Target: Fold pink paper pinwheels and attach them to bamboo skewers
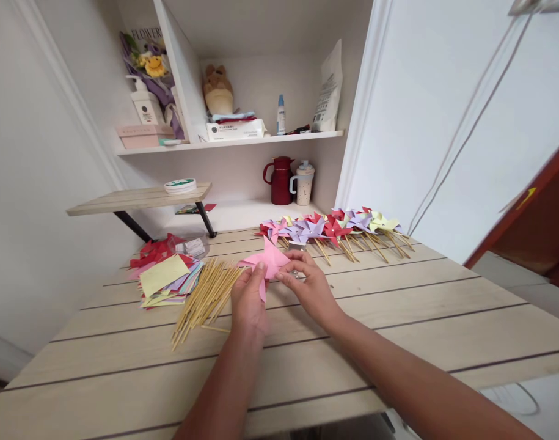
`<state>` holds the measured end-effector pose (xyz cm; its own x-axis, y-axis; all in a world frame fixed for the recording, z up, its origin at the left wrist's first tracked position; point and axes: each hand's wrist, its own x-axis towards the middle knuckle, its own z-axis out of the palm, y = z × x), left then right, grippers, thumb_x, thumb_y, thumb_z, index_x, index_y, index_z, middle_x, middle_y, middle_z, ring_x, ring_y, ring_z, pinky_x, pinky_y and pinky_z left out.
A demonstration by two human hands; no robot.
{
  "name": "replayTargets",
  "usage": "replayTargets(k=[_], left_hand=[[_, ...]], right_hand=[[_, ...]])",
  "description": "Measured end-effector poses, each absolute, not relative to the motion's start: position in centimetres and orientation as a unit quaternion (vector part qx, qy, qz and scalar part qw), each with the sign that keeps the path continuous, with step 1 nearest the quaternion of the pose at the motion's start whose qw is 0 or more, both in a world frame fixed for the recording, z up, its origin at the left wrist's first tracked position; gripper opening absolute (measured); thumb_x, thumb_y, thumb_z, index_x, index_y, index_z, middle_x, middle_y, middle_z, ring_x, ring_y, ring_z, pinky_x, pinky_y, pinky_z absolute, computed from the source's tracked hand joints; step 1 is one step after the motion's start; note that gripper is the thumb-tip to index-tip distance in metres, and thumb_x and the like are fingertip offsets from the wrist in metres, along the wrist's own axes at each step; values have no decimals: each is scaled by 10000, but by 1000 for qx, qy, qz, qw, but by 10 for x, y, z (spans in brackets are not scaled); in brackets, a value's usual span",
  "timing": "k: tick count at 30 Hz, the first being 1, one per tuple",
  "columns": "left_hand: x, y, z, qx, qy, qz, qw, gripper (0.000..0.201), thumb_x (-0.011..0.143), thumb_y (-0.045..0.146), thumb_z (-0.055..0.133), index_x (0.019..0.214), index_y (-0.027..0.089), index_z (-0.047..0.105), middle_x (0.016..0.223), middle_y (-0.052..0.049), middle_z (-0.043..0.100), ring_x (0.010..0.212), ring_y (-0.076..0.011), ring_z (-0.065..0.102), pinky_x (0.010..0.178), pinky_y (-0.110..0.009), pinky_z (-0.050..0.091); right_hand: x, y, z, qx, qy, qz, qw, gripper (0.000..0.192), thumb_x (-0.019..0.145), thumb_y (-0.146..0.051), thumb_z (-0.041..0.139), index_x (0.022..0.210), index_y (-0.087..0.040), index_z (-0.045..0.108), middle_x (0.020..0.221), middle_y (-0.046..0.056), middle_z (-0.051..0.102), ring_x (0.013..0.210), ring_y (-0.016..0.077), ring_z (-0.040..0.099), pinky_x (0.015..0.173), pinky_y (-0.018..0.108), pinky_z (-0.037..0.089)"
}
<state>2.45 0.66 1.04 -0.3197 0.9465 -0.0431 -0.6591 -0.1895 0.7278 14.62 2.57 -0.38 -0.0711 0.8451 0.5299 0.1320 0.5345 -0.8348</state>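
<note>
While lying just above the table (398, 318), a pink pinwheel (266, 261) is being pinched at its edges by both hands: left hand (248, 300) gripping from below, right hand (309, 285) alongside, forearms converging. Sticks (206, 296) are lying just left; paper (167, 278) beyond.

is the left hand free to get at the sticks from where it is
Probably yes, though not freely: the sticks lie just left of the left hand on the table with nothing between, but that hand and the right hand hold the pink pinwheel.
</note>
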Motion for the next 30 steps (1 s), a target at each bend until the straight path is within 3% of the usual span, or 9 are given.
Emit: replayTargets(k=[7,14,22,26,30], left_hand=[[27,6,9,239,330,736,541,276,612,258,872,807,131,724,786,-26,729,720,-132,656,761,-268,487],[27,7,9,248,334,734,537,274,604,275,873,773,137,707,748,-17,720,705,-128,652,751,-263,493],[27,6,10,248,332,730,543,288,603,276,872,793,141,703,788,-28,740,733,-148,681,775,-284,509],[25,7,11,227,339,730,548,263,624,257,861,806,143,710,815,-41,753,740,-153,692,768,-284,523],[19,7,13,207,342,739,543,257,648,226,850,845,133,714,844,-52,754,773,-159,702,752,-268,535]], right_hand=[[146,30,-5,-369,-644,363,564,242,806,-433,713,675,-232,685,1017,50,591,1086,257,547,997,400,392],[146,32,-7,-344,-606,412,588,147,747,-403,778,741,-259,750,1069,51,565,1134,253,525,1028,407,379],[147,32,-7,-355,-605,418,577,237,774,-425,752,662,-220,709,1103,63,588,1108,259,553,1021,418,394],[151,30,-3,-337,-628,406,572,201,767,-424,770,893,-270,739,1226,68,551,1248,277,491,1035,432,413],[152,19,6,-290,-718,333,537,471,683,-369,865,1128,-348,711,1434,50,427,1399,286,356,1143,455,330]])
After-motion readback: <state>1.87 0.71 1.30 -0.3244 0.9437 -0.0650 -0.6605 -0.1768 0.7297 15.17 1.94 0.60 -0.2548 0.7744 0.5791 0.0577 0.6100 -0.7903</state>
